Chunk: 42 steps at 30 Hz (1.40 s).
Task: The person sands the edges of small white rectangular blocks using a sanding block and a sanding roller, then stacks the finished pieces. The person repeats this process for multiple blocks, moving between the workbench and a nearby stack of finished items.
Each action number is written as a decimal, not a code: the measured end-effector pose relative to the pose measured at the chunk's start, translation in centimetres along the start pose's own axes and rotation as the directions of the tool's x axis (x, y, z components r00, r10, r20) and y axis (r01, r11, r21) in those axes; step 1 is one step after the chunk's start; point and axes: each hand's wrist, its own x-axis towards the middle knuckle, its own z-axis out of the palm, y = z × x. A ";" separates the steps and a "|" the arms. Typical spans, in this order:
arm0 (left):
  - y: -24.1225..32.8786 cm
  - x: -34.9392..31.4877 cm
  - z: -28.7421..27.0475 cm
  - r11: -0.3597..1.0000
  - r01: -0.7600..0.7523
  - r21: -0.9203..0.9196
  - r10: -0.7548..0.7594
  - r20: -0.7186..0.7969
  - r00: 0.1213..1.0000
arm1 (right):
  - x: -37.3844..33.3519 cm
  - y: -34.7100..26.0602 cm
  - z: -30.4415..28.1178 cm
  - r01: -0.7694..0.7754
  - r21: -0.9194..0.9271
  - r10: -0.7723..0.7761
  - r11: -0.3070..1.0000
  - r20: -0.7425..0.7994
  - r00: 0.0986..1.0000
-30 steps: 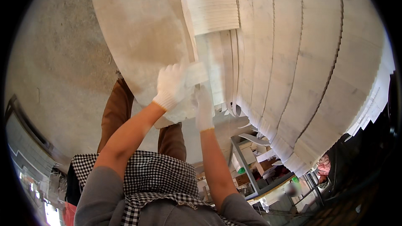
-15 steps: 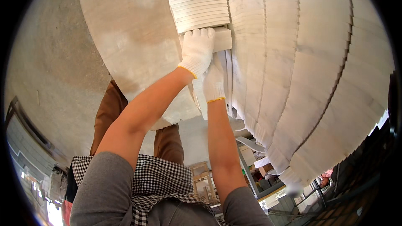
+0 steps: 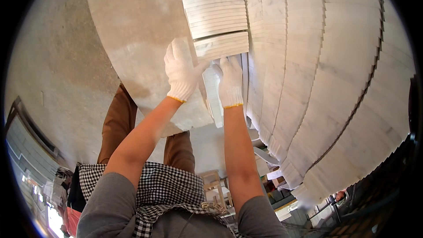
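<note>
White knitted gloves with yellow cuffs cover both hands. My left hand [image 3: 179, 72] is open beside the near left corner of a small group of white tiles [image 3: 222, 45]; its fingers stretch forward and its thumb points right. The tiles look like marbled stone slabs standing on edge. My right hand [image 3: 230, 81] rests its fingertips on the near face of that group, thumb apart, gripping nothing that I can see. Behind the group, past a thin dark gap, runs a longer row of the same tiles [image 3: 213, 4].
More rows of pale tiles [image 3: 304, 61] fill the right side. A bare, dusty board or slab [image 3: 136, 31] lies to the left, above a concrete floor [image 3: 57, 61]. Below are a wooden stool [image 3: 213, 189] and a checked cloth [image 3: 172, 183] at my waist.
My left hand has come off the top of the small tile group and moved left, its fingers straightening. The right hand has shifted to the group's near face, and the group shows more fully.
</note>
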 end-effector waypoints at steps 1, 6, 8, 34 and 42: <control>-0.1 0.0 -0.1 0.990 0.131 -0.051 -0.130 0.034 0.991 | 0.1 -0.8 0.6 0.015 -0.042 -0.015 0.999 -0.012 1.000; 0.3 2.2 1.1 0.867 0.407 -0.288 -0.266 0.423 0.866 | 0.7 -3.0 0.9 -0.077 -0.114 0.081 0.991 0.028 0.996; -0.2 2.6 0.9 0.865 0.423 -0.270 -0.269 0.463 0.845 | 0.1 -3.3 1.5 -0.059 -0.156 0.060 0.986 -0.003 0.998; -8.7 -4.2 -3.5 0.940 0.340 -0.041 -0.246 0.609 0.754 | -12.5 8.9 -0.9 -0.184 -0.194 0.193 0.964 0.025 0.981; -19.2 -20.3 -12.9 0.912 0.256 0.319 -0.403 0.596 0.694 | -30.6 22.3 -8.8 -0.188 -0.321 0.181 0.928 -0.054 0.982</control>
